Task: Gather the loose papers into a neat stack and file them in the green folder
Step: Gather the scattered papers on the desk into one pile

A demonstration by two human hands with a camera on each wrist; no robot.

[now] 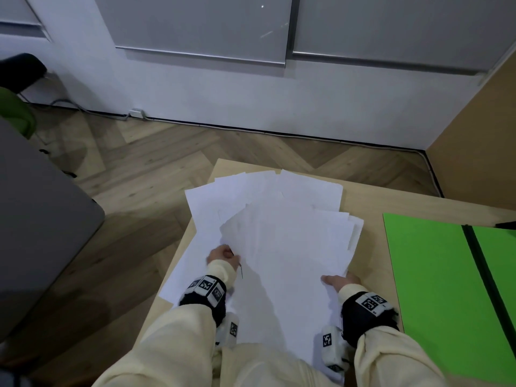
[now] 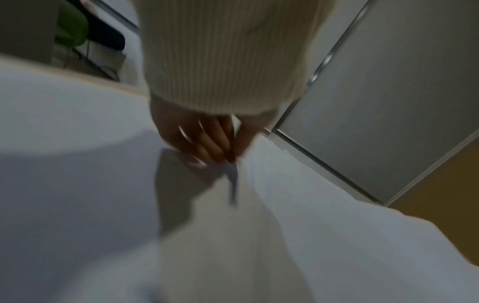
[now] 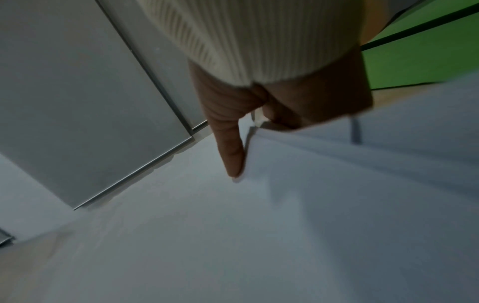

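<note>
Two hands on fanned white paper sheets (image 1: 279, 233) beside one open green folder (image 1: 430, 275), its visible leaf bare.
Head view: sheets overlap on light wooden table (image 1: 371, 208); count unclear. Left wrist view: left hand (image 2: 204, 139) pinches a sheet edge. Right wrist view: right hand (image 3: 272, 106), grip holding the pile's edge, thumb on top.

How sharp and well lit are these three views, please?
Head view: sharp, evenly lit, papers slightly washed out, wall lines bowed by the wide lens. Left wrist view: dim, left hand motion-blurred, dark shadow beneath. Right wrist view: dim, softly blurred around the right hand.
</note>
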